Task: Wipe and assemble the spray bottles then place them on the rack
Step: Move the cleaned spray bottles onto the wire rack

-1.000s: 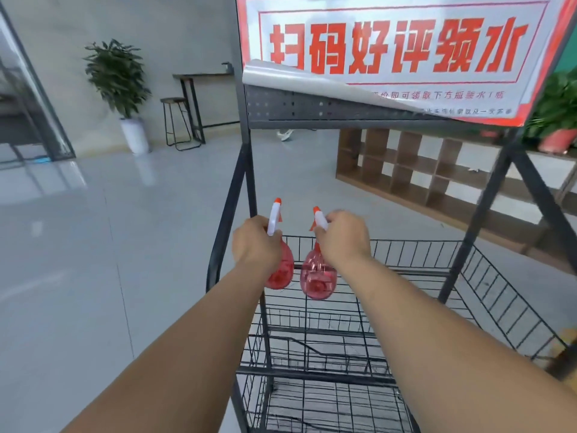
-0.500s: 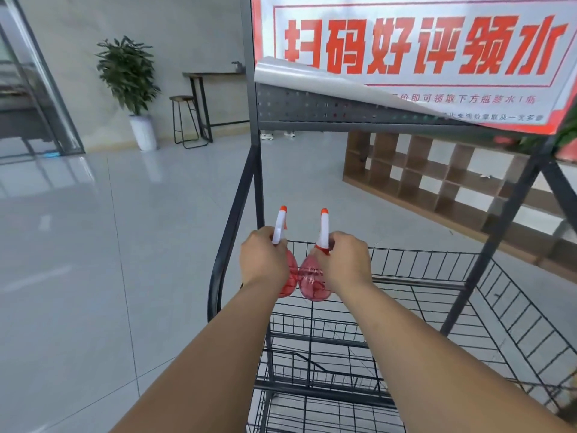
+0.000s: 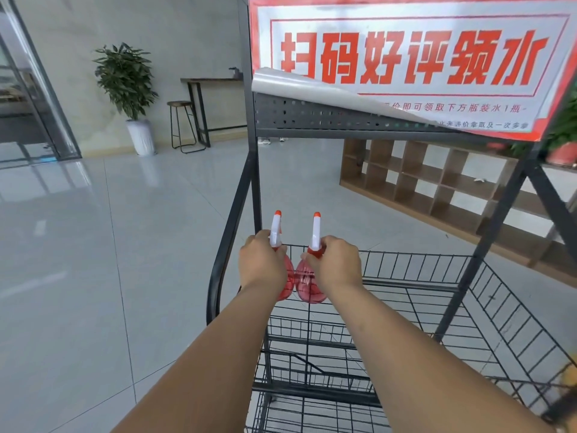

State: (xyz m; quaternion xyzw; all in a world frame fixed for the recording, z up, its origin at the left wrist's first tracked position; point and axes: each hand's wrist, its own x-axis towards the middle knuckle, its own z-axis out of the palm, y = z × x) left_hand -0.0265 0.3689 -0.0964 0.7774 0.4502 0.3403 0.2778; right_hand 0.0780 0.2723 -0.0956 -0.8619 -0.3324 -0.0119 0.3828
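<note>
Your left hand (image 3: 261,264) grips one translucent red plastic spray bottle (image 3: 286,284). Your right hand (image 3: 334,264) grips another (image 3: 309,284) at centre frame, over the black wire rack (image 3: 421,276).

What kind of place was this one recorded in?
Likely a lobby or shop-front hall, not a home: wide glossy tiled floor, a black wire rack topped by a red-lettered promotional sign, and a potted plant beside a bar stool against the wall.

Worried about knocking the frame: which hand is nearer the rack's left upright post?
Left. The left hand, gripping a red spray bottle, sits right at the left upright post. The right hand, holding the other spray bottle, is farther right, over the top wire basket.
</note>
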